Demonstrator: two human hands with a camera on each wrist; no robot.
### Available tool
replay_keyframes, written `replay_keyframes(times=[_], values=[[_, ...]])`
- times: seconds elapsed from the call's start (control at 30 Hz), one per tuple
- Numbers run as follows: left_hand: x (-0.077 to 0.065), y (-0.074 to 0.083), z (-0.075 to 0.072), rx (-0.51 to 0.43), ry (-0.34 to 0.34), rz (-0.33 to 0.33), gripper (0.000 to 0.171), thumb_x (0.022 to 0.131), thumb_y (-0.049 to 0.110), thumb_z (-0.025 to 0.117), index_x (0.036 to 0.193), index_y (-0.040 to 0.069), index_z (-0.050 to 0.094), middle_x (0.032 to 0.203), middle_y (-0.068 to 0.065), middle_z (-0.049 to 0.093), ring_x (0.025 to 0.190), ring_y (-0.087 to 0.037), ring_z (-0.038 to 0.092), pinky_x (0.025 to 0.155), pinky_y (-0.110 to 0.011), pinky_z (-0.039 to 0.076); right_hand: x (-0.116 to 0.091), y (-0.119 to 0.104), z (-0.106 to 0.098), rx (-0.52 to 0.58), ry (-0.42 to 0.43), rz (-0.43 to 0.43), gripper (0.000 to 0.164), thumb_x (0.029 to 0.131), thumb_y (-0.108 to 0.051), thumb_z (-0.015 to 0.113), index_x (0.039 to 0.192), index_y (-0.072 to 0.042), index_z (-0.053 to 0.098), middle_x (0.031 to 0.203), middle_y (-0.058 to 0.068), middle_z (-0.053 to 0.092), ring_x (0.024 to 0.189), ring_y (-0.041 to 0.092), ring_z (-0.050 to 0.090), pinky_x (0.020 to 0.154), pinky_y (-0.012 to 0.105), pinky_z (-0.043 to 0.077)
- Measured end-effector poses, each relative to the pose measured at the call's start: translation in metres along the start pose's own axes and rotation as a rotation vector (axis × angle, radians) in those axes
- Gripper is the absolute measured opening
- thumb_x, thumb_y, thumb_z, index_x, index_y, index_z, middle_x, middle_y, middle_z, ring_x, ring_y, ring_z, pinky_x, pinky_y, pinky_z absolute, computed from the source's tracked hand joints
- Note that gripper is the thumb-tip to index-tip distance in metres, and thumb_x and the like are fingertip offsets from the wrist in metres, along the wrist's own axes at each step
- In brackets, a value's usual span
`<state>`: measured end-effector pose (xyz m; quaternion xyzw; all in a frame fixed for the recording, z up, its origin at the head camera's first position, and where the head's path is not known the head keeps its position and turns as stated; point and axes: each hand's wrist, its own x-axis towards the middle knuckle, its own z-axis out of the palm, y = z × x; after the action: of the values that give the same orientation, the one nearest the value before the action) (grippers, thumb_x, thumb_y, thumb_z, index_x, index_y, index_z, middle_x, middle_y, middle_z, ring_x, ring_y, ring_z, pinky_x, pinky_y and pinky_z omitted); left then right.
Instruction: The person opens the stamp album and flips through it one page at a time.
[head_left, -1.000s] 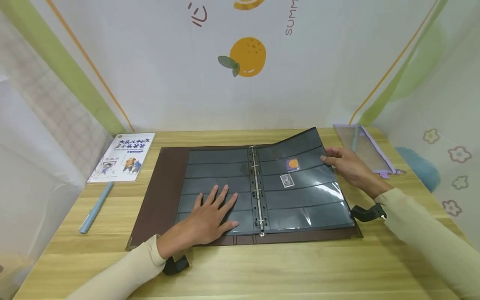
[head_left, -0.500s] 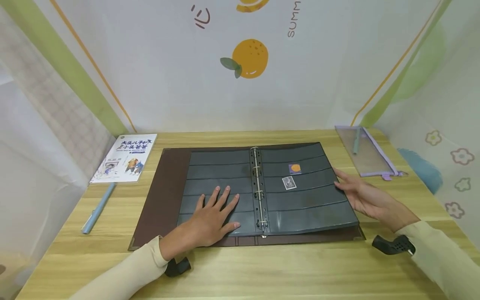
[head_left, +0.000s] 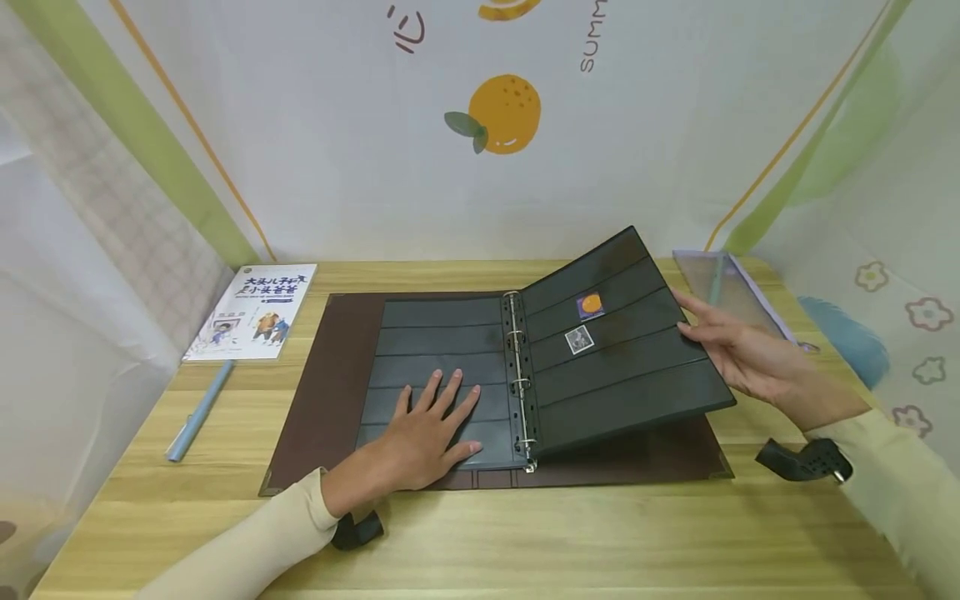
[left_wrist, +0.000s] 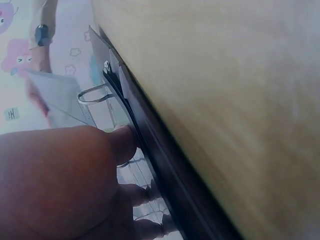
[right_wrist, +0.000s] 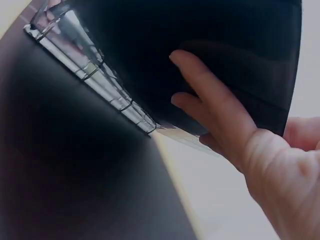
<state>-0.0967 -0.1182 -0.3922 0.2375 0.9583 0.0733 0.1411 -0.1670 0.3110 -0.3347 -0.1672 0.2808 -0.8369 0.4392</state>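
An open brown ring binder (head_left: 322, 383) lies on the table, its black pocket pages threaded on metal rings (head_left: 517, 383). My left hand (head_left: 423, 437) rests flat with spread fingers on the left page (head_left: 438, 317). At its outer edge my right hand (head_left: 757, 358) pinches the right-hand page (head_left: 622, 375), thumb on top and fingers beneath. That page is raised and tilted off the cover. It bears an orange-and-purple stamp (head_left: 590, 305) and a black-and-white stamp (head_left: 579, 339). In the right wrist view, fingers (right_wrist: 215, 95) of the right hand spread along the underside of the lifted page (right_wrist: 200, 30).
A white book (head_left: 251, 312) lies at the back left, with a blue pen (head_left: 198, 412) by its lower edge. A purple-edged mesh pouch (head_left: 738, 292) lies behind the right hand. A curtain (head_left: 360, 167) hangs behind the table.
The right page sank nearly flat half a second ago and is now raised higher than before, pinched by my right hand. My left hand stays in place.
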Motion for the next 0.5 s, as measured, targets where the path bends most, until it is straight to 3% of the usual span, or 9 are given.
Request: replay_keyframes(times=[0.07,0.1,0.13,0.2,0.27,0.37,0.43,0.5], values=[[0.0,0.0,0.0,-0.003,0.0,0.001,0.071,0.105,0.054,0.043,0.163,0.021,0.021,0.171,-0.012,0.008,0.158,-0.04,0.005,0.119,-0.071,0.015,0.005,-0.006,0.009,-0.036,0.005,0.009,0.066,0.11,-0.001,0.009,0.16,-0.043,-0.003,0.164,0.007,0.034,0.136,0.029,0.055,0.11,0.033,0.046],[-0.001,-0.001,0.0,-0.004,-0.002,0.0,0.071,0.105,0.054,0.043,0.163,0.022,0.02,0.171,-0.012,0.008,0.158,-0.04,0.005,0.119,-0.071,0.015,0.008,-0.008,0.014,-0.047,-0.006,0.016,0.067,0.11,-0.001,0.009,0.159,-0.043,-0.01,0.156,0.013,0.046,0.137,0.032,0.054,0.111,0.036,0.045],[-0.001,-0.001,0.0,-0.004,-0.004,0.0,0.071,0.105,0.054,0.043,0.163,0.022,0.02,0.171,-0.012,0.008,0.158,-0.04,0.005,0.119,-0.071,0.015,0.011,-0.01,0.018,-0.068,0.013,0.017,0.069,0.11,0.0,0.011,0.158,-0.043,-0.015,0.155,0.013,0.047,0.135,0.031,0.056,0.11,0.036,0.046],[-0.001,-0.001,0.0,-0.002,-0.007,0.001,0.071,0.105,0.055,0.042,0.163,0.022,0.02,0.171,-0.012,0.007,0.158,-0.039,0.004,0.119,-0.07,0.015,0.014,-0.013,0.027,-0.128,0.056,0.019,0.074,0.11,0.001,0.015,0.154,-0.043,-0.024,0.169,0.003,0.021,0.129,0.023,0.061,0.107,0.031,0.048],[-0.001,-0.002,0.001,-0.003,-0.009,0.003,0.071,0.105,0.055,0.042,0.163,0.022,0.019,0.171,-0.011,0.007,0.158,-0.039,0.004,0.119,-0.07,0.016,0.017,-0.015,0.035,-0.18,0.102,0.025,0.077,0.11,0.002,0.019,0.154,-0.044,-0.025,0.17,-0.009,-0.014,0.122,0.015,0.065,0.103,0.027,0.051],[0.0,-0.002,0.001,-0.001,-0.014,0.002,0.071,0.104,0.055,0.043,0.163,0.023,0.019,0.171,-0.011,0.007,0.158,-0.039,0.004,0.12,-0.07,0.015,0.021,-0.015,0.042,-0.25,0.117,0.031,0.078,0.11,0.002,0.022,0.156,-0.043,-0.022,0.17,-0.01,-0.016,0.121,0.012,0.065,0.102,0.028,0.052],[0.001,-0.001,0.0,-0.005,-0.001,0.0,0.071,0.104,0.053,0.046,0.163,0.021,0.023,0.171,-0.013,0.011,0.158,-0.041,0.008,0.119,-0.071,0.016,0.026,-0.015,0.046,-0.297,0.11,0.043,0.076,0.11,0.001,0.022,0.157,-0.041,-0.022,0.169,-0.001,0.016,0.128,0.017,0.062,0.104,0.033,0.052],[0.002,0.004,-0.004,-0.028,0.058,-0.004,0.066,0.104,0.049,0.049,0.16,0.017,0.034,0.168,-0.019,0.021,0.156,-0.043,0.017,0.117,-0.071,0.02,0.031,-0.015,0.05,-0.368,0.132,0.055,0.076,0.11,-0.001,0.023,0.157,-0.04,-0.022,0.162,0.006,0.032,0.132,0.019,0.059,0.105,0.037,0.052]])
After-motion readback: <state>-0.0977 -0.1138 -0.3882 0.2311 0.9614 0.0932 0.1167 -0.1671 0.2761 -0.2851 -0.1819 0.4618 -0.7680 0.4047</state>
